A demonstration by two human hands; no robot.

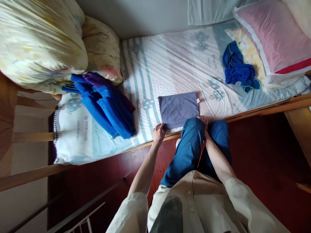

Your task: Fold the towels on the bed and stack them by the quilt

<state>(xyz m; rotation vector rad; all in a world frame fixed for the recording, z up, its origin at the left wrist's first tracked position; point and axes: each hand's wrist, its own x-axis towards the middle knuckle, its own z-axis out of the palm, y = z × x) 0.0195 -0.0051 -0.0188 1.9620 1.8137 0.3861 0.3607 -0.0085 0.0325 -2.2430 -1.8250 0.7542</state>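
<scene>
So you're at the long near edge of a bed [170,58], and the gray cloth [178,110] is lying flat right along that edge, roughly midway between the two ends, with a little white tag [198,100] poking out on its right side. Your left hand [159,133] has its fingers curled nearly closed on the cloth's near left corner, pinching it. Your right hand [203,121] is at the near right corner, fingertips on the fabric, but your knee covers part of it, so I can't tell how far open it is or whether it actually grips anything.

The sheet is pale with blue-gray stripes and mushroom prints, kinda wrinkled toward the far edge by the wall [150,16]. Toward the left end you've got blue clothes [109,110] laid over something purple [97,79], and yellow bedding [43,38] heaped up at the far left corner. Over by the right end there's a crumpled blue garment [239,71] next to a pink pillow [279,35].

A pale curtain [211,13] hangs past the far edge, a wooden rail [274,109] runs along the near one, and the floor [262,149] below is dark red.
</scene>
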